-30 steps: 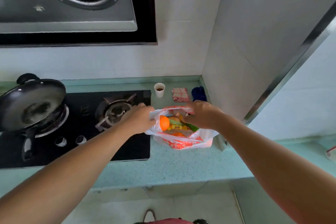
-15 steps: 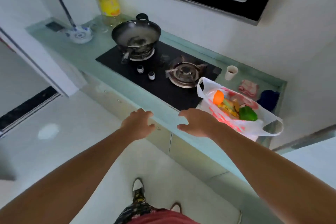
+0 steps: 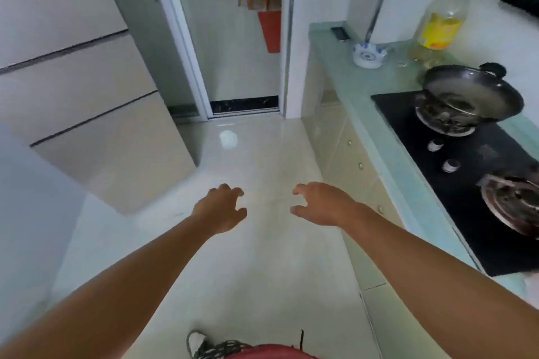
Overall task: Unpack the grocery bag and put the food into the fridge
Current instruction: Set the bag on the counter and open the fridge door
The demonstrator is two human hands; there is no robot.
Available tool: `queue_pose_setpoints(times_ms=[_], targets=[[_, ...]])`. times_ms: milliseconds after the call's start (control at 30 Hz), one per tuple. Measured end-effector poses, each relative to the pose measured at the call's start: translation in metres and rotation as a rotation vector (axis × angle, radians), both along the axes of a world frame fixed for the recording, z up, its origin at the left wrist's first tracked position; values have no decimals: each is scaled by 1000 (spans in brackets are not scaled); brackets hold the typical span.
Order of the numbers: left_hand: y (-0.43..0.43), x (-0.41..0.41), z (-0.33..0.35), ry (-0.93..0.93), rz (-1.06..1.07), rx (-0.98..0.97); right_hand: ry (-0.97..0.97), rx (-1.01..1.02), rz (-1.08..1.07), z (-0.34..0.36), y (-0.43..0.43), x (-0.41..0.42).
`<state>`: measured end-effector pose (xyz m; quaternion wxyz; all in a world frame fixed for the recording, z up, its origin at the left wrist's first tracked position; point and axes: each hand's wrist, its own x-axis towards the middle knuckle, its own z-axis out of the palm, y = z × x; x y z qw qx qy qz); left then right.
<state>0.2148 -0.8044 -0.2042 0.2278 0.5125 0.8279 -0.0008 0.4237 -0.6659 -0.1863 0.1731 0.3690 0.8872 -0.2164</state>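
A tall beige fridge (image 3: 75, 90) with several closed doors and drawers stands at the left, its grey side facing the doorway. My left hand (image 3: 222, 208) and my right hand (image 3: 322, 203) hover over the pale floor tiles in the middle, both empty with fingers spread and slightly curled. The fridge is to the left of my left hand and farther away. The grocery bag is out of view; only a white scrap (image 3: 532, 280) shows at the right edge of the counter.
A green counter (image 3: 347, 79) runs along the right with a black gas hob (image 3: 466, 172), a wok (image 3: 472, 93), an oil bottle (image 3: 440, 23) and a small white bowl (image 3: 368, 54). An open doorway (image 3: 233, 38) lies straight ahead. My shoe (image 3: 197, 342) shows at the bottom.
My hands have let go of the grocery bag and come away from the counter. The view has swung left from the bag and hob toward the fridge and doorway.
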Motion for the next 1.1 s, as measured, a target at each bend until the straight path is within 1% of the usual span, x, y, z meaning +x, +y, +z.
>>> queue_pose_setpoints(times_ms=[267,333,467,600,833,1100], targets=[[-153,-180,5,36,315,-3,16,2,322,2,-98,-235],[-180,-209,9,47,355,0,32,11,373,5,-115,-278],[-259,-274,17,75,526,-17,78,4,526,15,-170,-382],[-314,-326,25,95,679,-43,109,16,663,21,-211,-464],[-351,-410,37,85,874,-7,133,8,811,30,-241,-584],[-340,-526,77,195,1043,54,244,62,955,68,-234,-734]])
